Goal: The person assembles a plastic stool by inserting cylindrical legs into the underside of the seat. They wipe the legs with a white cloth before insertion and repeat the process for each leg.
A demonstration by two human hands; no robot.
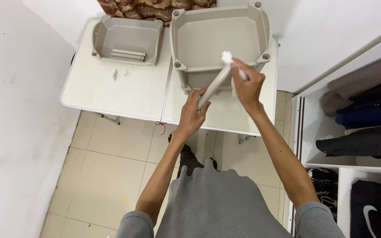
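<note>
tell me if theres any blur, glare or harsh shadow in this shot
Head view: light is soft and even, no glare on the white table; only faint shadows inside the large beige bin. The right hand and the grey tube look slightly motion-soft; the left hand is sharper. Edges bow, wide-angle distortion.

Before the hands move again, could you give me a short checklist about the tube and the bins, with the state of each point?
1. Left hand holds grey tube at its lower end: ok.
2. Right hand grips its upper end, with something white: ok.
3. Large bin sits on legs on the table: ok.
4. Legs fully seated: cannot tell.
5. Spare tubes lie in small bin: ok.
</note>
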